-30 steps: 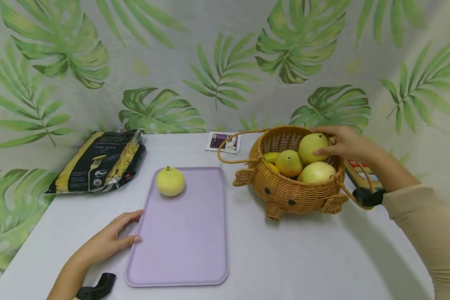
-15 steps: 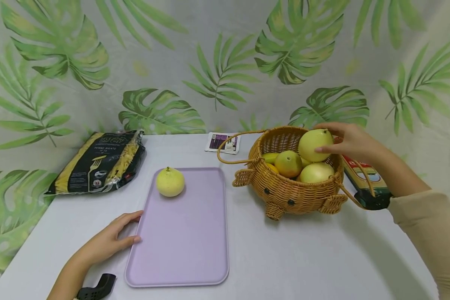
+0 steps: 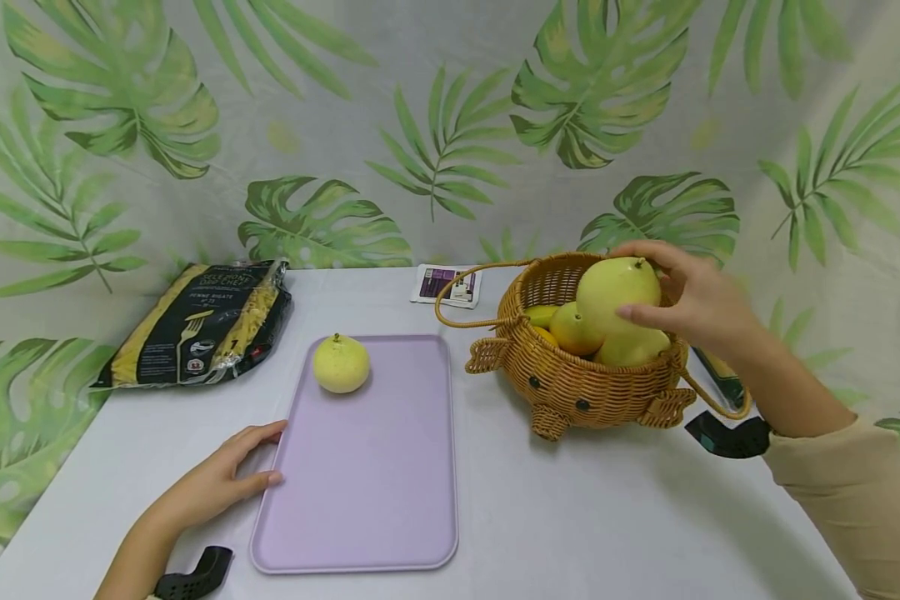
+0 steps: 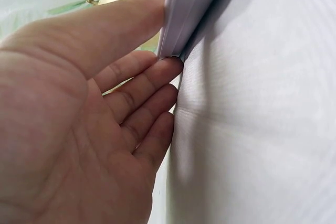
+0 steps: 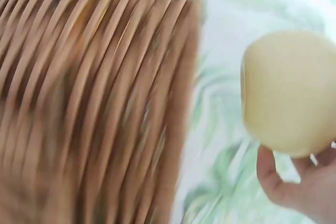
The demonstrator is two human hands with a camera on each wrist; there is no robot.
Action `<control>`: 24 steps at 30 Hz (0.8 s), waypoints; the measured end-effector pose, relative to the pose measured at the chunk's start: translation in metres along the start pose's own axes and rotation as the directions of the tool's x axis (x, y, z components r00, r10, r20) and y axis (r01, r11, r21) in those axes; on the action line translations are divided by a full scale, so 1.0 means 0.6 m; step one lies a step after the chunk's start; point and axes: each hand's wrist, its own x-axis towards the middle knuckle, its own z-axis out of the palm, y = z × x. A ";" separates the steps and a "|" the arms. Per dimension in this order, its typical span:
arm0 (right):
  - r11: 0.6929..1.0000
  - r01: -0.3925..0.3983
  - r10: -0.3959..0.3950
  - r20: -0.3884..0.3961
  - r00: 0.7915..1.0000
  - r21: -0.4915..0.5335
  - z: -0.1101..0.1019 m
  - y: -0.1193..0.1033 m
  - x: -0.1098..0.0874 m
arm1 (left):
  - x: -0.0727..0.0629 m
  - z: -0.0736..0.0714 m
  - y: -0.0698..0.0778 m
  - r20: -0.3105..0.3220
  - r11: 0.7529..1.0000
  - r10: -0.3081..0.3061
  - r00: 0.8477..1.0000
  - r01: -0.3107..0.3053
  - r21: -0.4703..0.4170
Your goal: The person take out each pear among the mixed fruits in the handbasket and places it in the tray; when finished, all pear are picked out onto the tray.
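Right hand (image 3: 690, 296) holds a smooth, round, pale yellow-green fruit (image 3: 615, 292) at the round brown wicker basket (image 3: 622, 387).
From my station I see its grip spread about as wide as the fruit, thumb on the near side, fingers curled round behind; in the head view the fruit sits over the basket's mouth; I cannot tell whether it touches the fruit inside. Left hand (image 3: 217, 479) is at the left edge of a flat, rectangular lilac tray (image 3: 363, 475), grip loose, fingers relaxed, fingertips against the rim. One round yellow fruit (image 3: 341, 365) lies in the tray's far-left corner.
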 end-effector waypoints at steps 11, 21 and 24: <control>0.945 0.206 -0.194 -0.071 0.978 0.253 0.142 -0.107 0.008 | 0.000 0.000 -0.008 -0.015 0.999 -0.020 1.000 0.021 0.029; 0.960 0.080 -0.082 -0.004 0.997 0.269 0.322 -0.085 0.067 | 0.001 0.001 -0.007 -0.012 0.999 -0.017 1.000 0.018 0.031; 0.966 0.014 -0.012 -0.010 1.000 0.257 0.369 -0.059 0.086 | 0.001 0.002 -0.006 -0.010 0.999 -0.019 1.000 0.019 0.026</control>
